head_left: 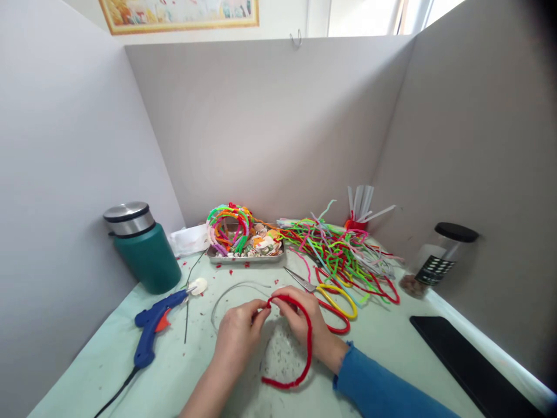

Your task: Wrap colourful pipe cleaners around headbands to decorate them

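Note:
A red fuzzy pipe cleaner point(309, 342) hangs in a wide curve, its loose end above the table. My left hand point(238, 326) pinches the upper end between thumb and fingers. Close beside it, my right hand point(304, 319) also grips that end, and the rest of the stem bends down across its wrist side. The fingertips nearly meet, so what lies right between them is partly hidden. Just past my right hand lie scissors point(305, 283) with yellow and red handles. A thin grey wire point(214, 305) curves on the table beyond my left hand.
A blue glue gun point(148, 337) lies left, near a green bottle point(148, 255). Behind are a metal tray point(246, 259) with colourful rings and bits, and a heap of pipe cleaners point(339, 249). A black-lidded jar point(435, 264) and black slab point(461, 360) sit right. Grey panels point(270, 128) enclose the table.

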The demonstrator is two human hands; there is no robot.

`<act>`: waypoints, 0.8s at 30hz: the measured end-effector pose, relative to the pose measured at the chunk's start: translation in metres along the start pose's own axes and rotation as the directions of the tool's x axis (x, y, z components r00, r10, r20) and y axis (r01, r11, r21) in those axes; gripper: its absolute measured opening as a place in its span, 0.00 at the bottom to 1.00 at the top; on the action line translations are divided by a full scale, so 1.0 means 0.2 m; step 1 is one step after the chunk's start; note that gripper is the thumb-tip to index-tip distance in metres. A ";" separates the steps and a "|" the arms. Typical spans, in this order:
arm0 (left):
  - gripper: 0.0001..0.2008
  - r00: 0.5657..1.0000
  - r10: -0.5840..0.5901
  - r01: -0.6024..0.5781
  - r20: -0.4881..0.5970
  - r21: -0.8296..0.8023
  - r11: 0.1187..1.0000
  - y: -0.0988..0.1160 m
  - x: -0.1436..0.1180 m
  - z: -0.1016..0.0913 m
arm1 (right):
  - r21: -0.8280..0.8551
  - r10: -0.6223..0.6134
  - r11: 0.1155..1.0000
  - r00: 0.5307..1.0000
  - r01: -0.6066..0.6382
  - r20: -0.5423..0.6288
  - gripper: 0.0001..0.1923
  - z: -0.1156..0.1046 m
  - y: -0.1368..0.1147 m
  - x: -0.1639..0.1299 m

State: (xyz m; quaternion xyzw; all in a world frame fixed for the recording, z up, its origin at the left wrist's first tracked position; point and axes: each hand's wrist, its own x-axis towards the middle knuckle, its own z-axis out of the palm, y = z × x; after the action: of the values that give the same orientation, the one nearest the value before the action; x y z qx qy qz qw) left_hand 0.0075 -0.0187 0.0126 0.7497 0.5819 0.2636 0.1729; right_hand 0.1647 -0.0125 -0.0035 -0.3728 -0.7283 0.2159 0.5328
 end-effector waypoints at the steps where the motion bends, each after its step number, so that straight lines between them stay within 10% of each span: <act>1: 0.12 1.000 0.001 0.000 0.010 -0.019 1.000 0.00 0.00 0.00 | 0.005 0.008 1.000 1.000 -0.008 -0.011 0.08 0.00 0.00 0.00; 13: 0.10 0.999 -0.050 0.049 -0.004 -0.065 0.997 -0.01 0.01 0.01 | -0.129 -0.321 0.931 0.934 0.341 0.155 0.10 0.02 0.03 -0.03; 24: 0.13 0.999 -0.041 0.036 0.000 -0.454 0.890 -0.06 0.03 -0.02 | -0.124 -0.168 0.977 0.983 0.176 0.071 0.10 0.05 0.10 -0.06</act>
State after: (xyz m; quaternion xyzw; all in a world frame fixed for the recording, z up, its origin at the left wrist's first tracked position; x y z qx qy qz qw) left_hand -0.0030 -0.0094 0.0110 0.6756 0.5197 0.3923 0.3457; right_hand 0.1627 -0.0078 -0.0283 -0.3357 -0.7860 0.1324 0.5020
